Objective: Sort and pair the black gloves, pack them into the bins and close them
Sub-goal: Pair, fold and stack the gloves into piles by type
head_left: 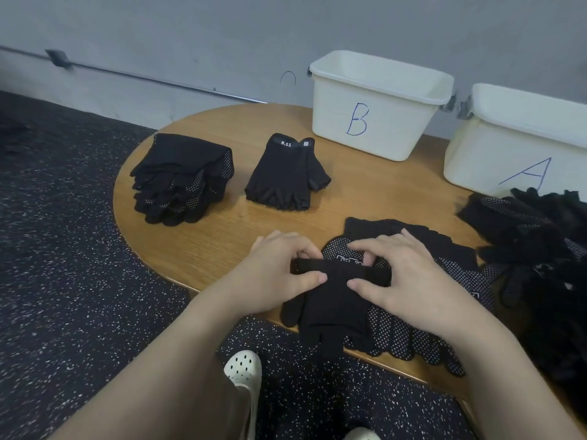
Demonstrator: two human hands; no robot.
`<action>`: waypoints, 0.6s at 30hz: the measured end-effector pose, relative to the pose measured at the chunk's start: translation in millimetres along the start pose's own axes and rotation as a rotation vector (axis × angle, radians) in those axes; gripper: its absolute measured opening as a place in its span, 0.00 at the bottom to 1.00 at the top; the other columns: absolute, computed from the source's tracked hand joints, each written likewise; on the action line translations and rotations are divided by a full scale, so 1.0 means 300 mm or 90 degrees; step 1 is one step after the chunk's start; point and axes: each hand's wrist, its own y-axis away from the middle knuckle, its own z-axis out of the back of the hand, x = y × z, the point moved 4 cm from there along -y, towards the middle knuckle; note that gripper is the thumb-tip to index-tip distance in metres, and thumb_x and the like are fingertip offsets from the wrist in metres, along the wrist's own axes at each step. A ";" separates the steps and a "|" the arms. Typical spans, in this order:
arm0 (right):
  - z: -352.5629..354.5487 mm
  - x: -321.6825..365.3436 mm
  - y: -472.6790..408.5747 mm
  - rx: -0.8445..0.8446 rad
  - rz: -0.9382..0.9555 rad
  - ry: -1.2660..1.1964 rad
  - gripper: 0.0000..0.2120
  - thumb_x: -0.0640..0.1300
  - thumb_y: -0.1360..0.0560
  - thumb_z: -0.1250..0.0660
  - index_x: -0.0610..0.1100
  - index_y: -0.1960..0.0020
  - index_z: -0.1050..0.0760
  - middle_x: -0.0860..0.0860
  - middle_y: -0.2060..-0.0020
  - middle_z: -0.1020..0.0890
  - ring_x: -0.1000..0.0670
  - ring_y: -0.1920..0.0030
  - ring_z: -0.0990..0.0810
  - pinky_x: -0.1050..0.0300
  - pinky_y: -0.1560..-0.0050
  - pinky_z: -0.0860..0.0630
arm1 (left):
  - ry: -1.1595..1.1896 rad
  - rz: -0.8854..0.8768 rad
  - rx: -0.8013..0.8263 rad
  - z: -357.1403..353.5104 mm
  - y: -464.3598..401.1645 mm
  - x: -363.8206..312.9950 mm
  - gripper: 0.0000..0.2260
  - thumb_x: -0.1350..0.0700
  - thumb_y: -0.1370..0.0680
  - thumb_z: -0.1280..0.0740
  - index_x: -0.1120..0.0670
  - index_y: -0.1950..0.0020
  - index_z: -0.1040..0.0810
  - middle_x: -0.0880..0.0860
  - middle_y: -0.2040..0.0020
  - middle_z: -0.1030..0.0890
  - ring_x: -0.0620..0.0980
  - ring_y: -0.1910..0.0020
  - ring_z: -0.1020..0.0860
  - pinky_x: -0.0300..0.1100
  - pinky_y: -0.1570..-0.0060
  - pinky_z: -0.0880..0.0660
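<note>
1. While my left hand and my right hand both pinch its cuff between thumb and curled fingers, the plain black glove lies between them at the near edge of the table, its fingers hanging over that edge towards me.
2. Under the plain black glove and under my right hand lie dotted gloves, spread flat, their fingertips also reaching past the near rim.
3. Beyond my left hand there is bare wood, then a fingerless stack with a white tag on its cuff.
4. Further out to the left of that, near the rounded rim of the table, stands a dotted stack.
5. To the right of my right hand a loose heap of gloves crowds the tabletop up to the picture's edge.
6. Beyond my right hand, by the wall, stands bin B, open on top; bin A stands to its right, just behind the heap.
7. Below my left forearm, off the table, a white perforated shoe rests on the speckled floor.
</note>
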 end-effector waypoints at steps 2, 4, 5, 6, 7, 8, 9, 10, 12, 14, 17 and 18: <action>-0.004 0.005 -0.001 -0.005 0.015 0.015 0.22 0.57 0.24 0.29 0.58 0.31 0.25 0.60 0.54 0.25 0.57 0.41 0.27 0.57 0.19 0.59 | -0.031 -0.004 0.017 0.000 -0.008 0.006 0.05 0.45 0.23 0.27 0.44 0.51 0.19 0.41 0.53 0.22 0.39 0.48 0.29 0.43 0.39 0.37; -0.008 0.008 -0.002 -0.014 0.027 0.022 0.20 0.57 0.24 0.29 0.58 0.33 0.24 0.61 0.53 0.25 0.57 0.42 0.27 0.58 0.20 0.60 | 0.003 -0.013 0.006 0.003 -0.007 0.006 0.06 0.47 0.23 0.26 0.46 0.55 0.19 0.42 0.57 0.24 0.39 0.54 0.29 0.41 0.46 0.35; -0.009 0.009 -0.002 -0.015 0.031 0.021 0.18 0.56 0.24 0.29 0.59 0.35 0.23 0.61 0.53 0.25 0.57 0.42 0.27 0.57 0.19 0.59 | 0.025 -0.021 -0.007 0.003 -0.003 0.002 0.06 0.48 0.23 0.25 0.47 0.56 0.19 0.43 0.58 0.25 0.40 0.56 0.29 0.40 0.50 0.34; -0.010 0.011 -0.002 -0.014 0.035 0.016 0.15 0.55 0.25 0.29 0.59 0.38 0.23 0.61 0.53 0.24 0.57 0.42 0.27 0.55 0.18 0.57 | 0.048 -0.029 -0.022 0.003 0.000 -0.004 0.06 0.50 0.23 0.25 0.48 0.57 0.20 0.44 0.58 0.24 0.40 0.57 0.28 0.39 0.52 0.32; -0.008 0.012 -0.003 -0.009 0.039 0.003 0.11 0.55 0.25 0.29 0.59 0.43 0.22 0.61 0.53 0.23 0.57 0.42 0.26 0.53 0.18 0.54 | 0.078 -0.033 -0.036 0.003 0.003 -0.011 0.07 0.51 0.23 0.25 0.49 0.57 0.20 0.45 0.58 0.23 0.41 0.58 0.26 0.39 0.54 0.30; -0.003 0.014 -0.003 0.002 0.037 -0.023 0.07 0.54 0.25 0.28 0.58 0.48 0.22 0.61 0.53 0.22 0.57 0.43 0.25 0.51 0.19 0.48 | 0.123 -0.030 -0.045 0.002 0.007 -0.019 0.06 0.51 0.22 0.25 0.50 0.56 0.20 0.46 0.58 0.21 0.41 0.58 0.24 0.40 0.55 0.27; 0.008 0.012 -0.004 0.020 0.026 -0.068 0.04 0.53 0.26 0.27 0.58 0.52 0.22 0.60 0.54 0.20 0.57 0.45 0.23 0.48 0.24 0.38 | 0.187 -0.024 -0.048 0.000 0.010 -0.028 0.07 0.52 0.22 0.26 0.52 0.55 0.20 0.49 0.57 0.19 0.43 0.57 0.21 0.43 0.55 0.23; 0.023 0.011 -0.006 0.037 0.013 -0.128 0.03 0.52 0.26 0.27 0.56 0.54 0.21 0.60 0.55 0.18 0.56 0.49 0.20 0.47 0.33 0.28 | 0.262 -0.020 -0.050 -0.003 0.012 -0.038 0.07 0.52 0.21 0.26 0.53 0.54 0.21 0.51 0.57 0.18 0.46 0.56 0.18 0.47 0.56 0.19; 0.057 0.020 -0.007 0.053 0.019 -0.257 0.03 0.50 0.25 0.27 0.54 0.54 0.20 0.57 0.56 0.14 0.54 0.54 0.16 0.50 0.50 0.22 | 0.403 -0.020 -0.077 -0.001 0.014 -0.051 0.07 0.55 0.20 0.27 0.57 0.51 0.22 0.54 0.57 0.17 0.50 0.54 0.16 0.50 0.56 0.17; 0.088 0.028 -0.010 0.022 0.038 -0.362 0.03 0.50 0.24 0.27 0.51 0.53 0.20 0.52 0.55 0.13 0.52 0.54 0.14 0.49 0.50 0.21 | 0.532 -0.011 -0.096 0.009 0.017 -0.060 0.07 0.58 0.20 0.28 0.59 0.46 0.22 0.51 0.54 0.15 0.48 0.51 0.15 0.44 0.54 0.18; 0.102 0.030 -0.019 -0.057 0.029 -0.487 0.09 0.53 0.27 0.26 0.48 0.54 0.20 0.45 0.57 0.12 0.44 0.56 0.13 0.42 0.49 0.18 | 0.619 0.008 -0.061 0.014 0.030 -0.056 0.12 0.59 0.20 0.27 0.57 0.38 0.20 0.52 0.44 0.13 0.50 0.43 0.15 0.44 0.44 0.18; 0.098 0.031 -0.024 -0.082 0.023 -0.520 0.10 0.53 0.29 0.26 0.48 0.54 0.20 0.44 0.56 0.12 0.42 0.56 0.13 0.41 0.49 0.18 | 0.599 0.010 -0.057 0.016 0.039 -0.052 0.12 0.59 0.20 0.27 0.56 0.37 0.19 0.51 0.43 0.13 0.49 0.42 0.15 0.45 0.43 0.18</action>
